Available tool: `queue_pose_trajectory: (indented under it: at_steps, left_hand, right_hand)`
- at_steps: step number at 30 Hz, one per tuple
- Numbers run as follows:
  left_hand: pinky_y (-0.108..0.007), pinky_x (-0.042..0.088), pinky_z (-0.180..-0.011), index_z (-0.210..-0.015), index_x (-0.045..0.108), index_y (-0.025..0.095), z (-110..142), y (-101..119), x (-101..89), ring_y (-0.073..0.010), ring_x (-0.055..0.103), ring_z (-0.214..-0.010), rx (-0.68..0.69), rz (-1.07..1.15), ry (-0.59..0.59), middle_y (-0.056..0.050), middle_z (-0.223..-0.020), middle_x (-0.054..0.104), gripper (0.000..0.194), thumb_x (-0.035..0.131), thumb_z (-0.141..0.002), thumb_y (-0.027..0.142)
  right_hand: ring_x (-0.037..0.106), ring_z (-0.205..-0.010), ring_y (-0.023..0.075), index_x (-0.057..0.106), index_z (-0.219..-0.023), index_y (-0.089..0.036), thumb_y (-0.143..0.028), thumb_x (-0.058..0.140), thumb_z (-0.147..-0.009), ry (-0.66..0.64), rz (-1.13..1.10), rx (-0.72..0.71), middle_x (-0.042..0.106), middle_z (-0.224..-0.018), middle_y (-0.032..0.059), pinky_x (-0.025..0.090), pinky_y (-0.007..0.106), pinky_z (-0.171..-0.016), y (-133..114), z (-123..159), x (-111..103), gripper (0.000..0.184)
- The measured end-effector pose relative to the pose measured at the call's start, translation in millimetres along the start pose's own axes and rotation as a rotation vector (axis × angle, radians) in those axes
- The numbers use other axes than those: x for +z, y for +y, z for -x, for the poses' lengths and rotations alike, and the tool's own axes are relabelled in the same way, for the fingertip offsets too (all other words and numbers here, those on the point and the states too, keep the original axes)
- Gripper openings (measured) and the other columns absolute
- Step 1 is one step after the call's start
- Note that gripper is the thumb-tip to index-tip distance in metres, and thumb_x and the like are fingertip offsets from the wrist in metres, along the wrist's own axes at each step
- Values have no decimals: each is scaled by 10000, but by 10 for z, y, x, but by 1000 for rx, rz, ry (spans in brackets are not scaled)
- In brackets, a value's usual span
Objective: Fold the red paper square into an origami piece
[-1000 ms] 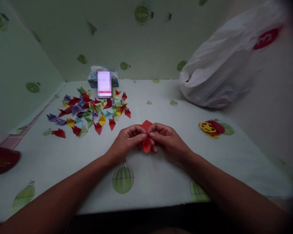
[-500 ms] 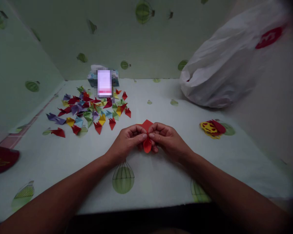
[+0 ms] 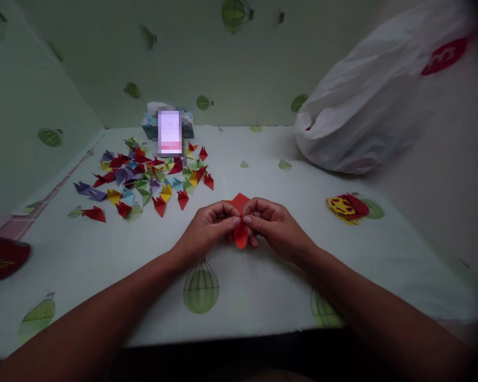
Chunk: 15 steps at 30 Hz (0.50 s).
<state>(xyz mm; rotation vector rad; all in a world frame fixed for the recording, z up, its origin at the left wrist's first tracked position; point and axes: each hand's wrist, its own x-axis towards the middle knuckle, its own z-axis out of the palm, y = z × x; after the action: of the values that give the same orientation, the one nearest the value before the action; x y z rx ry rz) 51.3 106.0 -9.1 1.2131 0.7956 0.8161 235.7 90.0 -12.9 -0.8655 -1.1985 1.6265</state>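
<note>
A partly folded piece of red origami paper (image 3: 241, 239) is held between my two hands, just above the table. My left hand (image 3: 215, 225) pinches its left side, thumb against bent fingers. From the other side my right hand (image 3: 269, 225) pinches it the same way, the two thumb tips nearly meeting at the middle. One point of the paper shows beyond the fingers and a rounded, open flap hangs toward me. The fingers hide its middle folds. To the left lie several folded paper cranes (image 3: 121, 176) in red, yellow, purple, green and blue.
A phone (image 3: 169, 131) with a lit screen leans on a tissue box (image 3: 149, 124) behind the cranes. Yellow and red cut-out pieces (image 3: 344, 208) lie at right, below a white plastic bag (image 3: 350, 122). A dark red object (image 3: 3, 258) sits at the left edge.
Both hands keep the same pinch on the red paper, with barely any movement. The whole view has shifted very slightly.
</note>
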Motion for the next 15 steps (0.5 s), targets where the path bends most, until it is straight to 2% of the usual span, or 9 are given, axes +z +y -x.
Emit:
queue_pose_trajectory:
  at_steps: [15]
  left_hand:
    - [-238, 446, -620, -832, 656, 151, -7, 3, -4, -97, 569, -634, 2, -32, 17, 1, -739, 651, 158, 724, -837, 293]
  right_hand:
    - [549, -453, 77, 579, -796, -179, -234, 689, -832, 65, 175, 12, 613, -584, -52, 440, 210, -469, -62, 11, 46, 128]
